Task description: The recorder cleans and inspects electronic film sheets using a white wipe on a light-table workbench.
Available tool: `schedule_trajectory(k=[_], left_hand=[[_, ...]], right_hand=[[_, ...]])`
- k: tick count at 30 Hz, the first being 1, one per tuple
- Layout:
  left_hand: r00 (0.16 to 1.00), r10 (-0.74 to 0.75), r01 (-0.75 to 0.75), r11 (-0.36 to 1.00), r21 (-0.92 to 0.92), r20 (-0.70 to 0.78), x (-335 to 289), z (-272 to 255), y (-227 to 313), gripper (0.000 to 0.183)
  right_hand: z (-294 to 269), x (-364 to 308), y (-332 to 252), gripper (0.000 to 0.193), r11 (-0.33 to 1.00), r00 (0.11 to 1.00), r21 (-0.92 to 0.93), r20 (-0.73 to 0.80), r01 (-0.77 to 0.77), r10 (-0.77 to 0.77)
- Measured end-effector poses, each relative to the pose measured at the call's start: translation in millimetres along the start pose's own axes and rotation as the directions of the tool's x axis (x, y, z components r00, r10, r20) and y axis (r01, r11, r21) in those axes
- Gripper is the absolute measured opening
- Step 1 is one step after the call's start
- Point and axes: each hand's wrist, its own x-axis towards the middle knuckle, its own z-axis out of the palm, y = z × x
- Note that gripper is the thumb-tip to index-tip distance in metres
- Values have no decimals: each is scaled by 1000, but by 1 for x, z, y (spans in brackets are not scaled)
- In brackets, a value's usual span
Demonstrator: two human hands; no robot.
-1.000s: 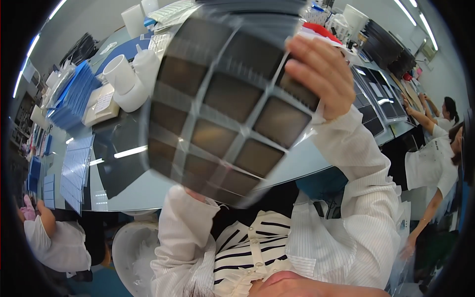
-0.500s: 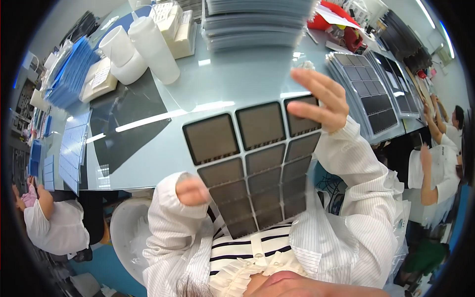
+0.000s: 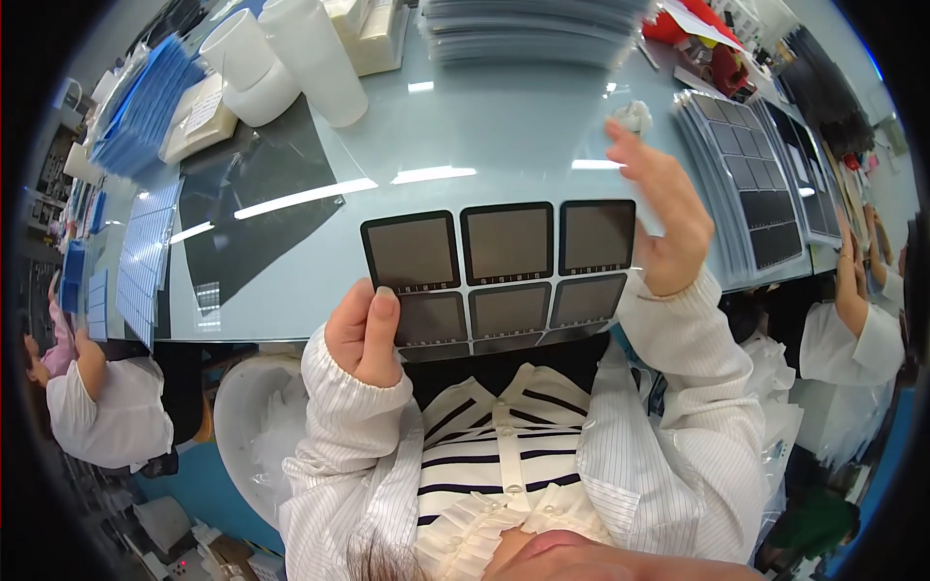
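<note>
A thin sheet (image 3: 508,242) carries rows of dark, black-framed rectangular panels. It is tilted over the table's near edge, its lower part bending down out of sight. My left hand (image 3: 366,334) grips its left edge, the thumb lying on top and the other fingers mostly behind. Just beyond the sheet's right edge, my right hand (image 3: 670,218) is raised, fingers stretched out and holding nothing I can see. A small crumpled white wad (image 3: 635,117) lies on the table close to those fingertips.
A tall stack of clear-edged sheets (image 3: 533,34) stands at the back. Similar panelled sheets (image 3: 744,179) are piled at right. At left are a white bottle (image 3: 315,63), a white pot (image 3: 254,73), blue sheets (image 3: 145,107) and a dark mat (image 3: 257,198). Other people work at both sides.
My left hand has come up to the sheet and taken its left edge. My right hand has moved off the top right corner toward the right. The sheet has levelled and turned slightly.
</note>
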Motion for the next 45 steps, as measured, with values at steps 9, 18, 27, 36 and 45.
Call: schedule_trajectory(k=[9,18,27,36,45], left_hand=[[996,-24,25,1000,13,-80,4,5,4,27],[995,-26,33,997,75,-94,3,5,12,24],[999,8,-3,992,126,-43,3,6,16,24],[998,69,-67,986,154,-7,3,4,17,29],[993,118,-116,974,193,-2,2,1,16,29]], right_hand=[[-16,-47,-43,14,80,435,590,489,-803,756],[-20,-42,-55,19,154,436,628,324,-763,840],[-24,-58,-50,19,157,435,644,298,-748,850],[-21,-57,-51,18,157,413,655,257,-739,874],[-21,-56,-53,17,155,422,666,261,-730,868]])
